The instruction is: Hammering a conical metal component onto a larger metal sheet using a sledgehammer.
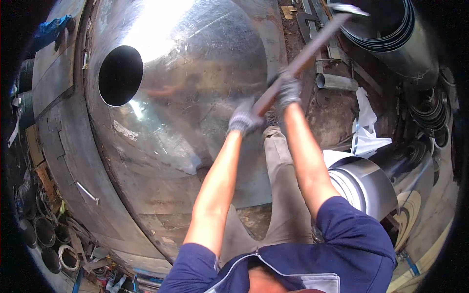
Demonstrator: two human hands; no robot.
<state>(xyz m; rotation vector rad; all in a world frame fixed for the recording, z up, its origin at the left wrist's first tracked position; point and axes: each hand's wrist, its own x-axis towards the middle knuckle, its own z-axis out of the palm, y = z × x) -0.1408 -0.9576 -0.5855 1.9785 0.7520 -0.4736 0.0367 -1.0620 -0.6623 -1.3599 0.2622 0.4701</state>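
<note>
Metal surface (220,141), scratched, dark oval hole (120,75), hands (288,91) clasping hammer (315,45), rolled sheets (413,56), cluttered floor (328,118)

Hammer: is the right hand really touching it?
Touching. The head view shows the gloved right hand wrapped around the long handle of the hammer, though both look a little blurry.

This is a metalworking workshop. A broad, shiny metal piece (210,107) with a round opening, rolled metal sheets (413,56), a short pipe (338,82) and a long-handled hammer (315,46) show it.
</note>
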